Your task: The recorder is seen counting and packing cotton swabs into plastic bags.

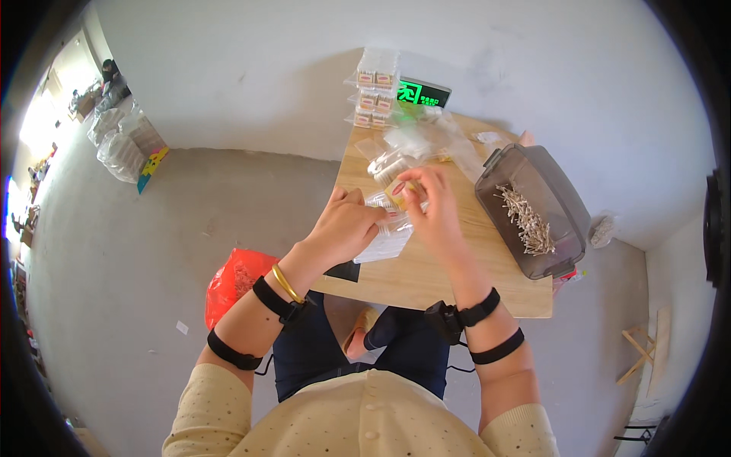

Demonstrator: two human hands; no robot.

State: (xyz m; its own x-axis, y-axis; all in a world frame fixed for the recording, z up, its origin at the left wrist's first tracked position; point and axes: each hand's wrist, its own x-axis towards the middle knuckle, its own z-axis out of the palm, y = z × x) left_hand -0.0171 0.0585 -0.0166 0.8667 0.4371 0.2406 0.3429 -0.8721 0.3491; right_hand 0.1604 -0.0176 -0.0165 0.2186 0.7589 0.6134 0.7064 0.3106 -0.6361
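My right hand [435, 199] pinches a small cream printed card [397, 193] with a red mark, tilted above the table. My left hand [343, 223] is closed with its fingertips at a clear plastic box [390, 219], just left of the card. Part of that box is hidden behind my fingers. Under it, toward me, lies a white stack [383, 247] with thin layered edges. Just beyond the card sit white cotton swabs [387, 164] in a bundle. Clear plastic bags [430, 137] lie crumpled behind my right hand.
A grey bin [489, 181] with loose cotton swabs [525, 221] stands at the table's right. Packed clear boxes [376, 87] are stacked at the back, beside a green lit sign [423, 93]. A red plastic bag [232, 286] lies left of the wooden table [487, 278].
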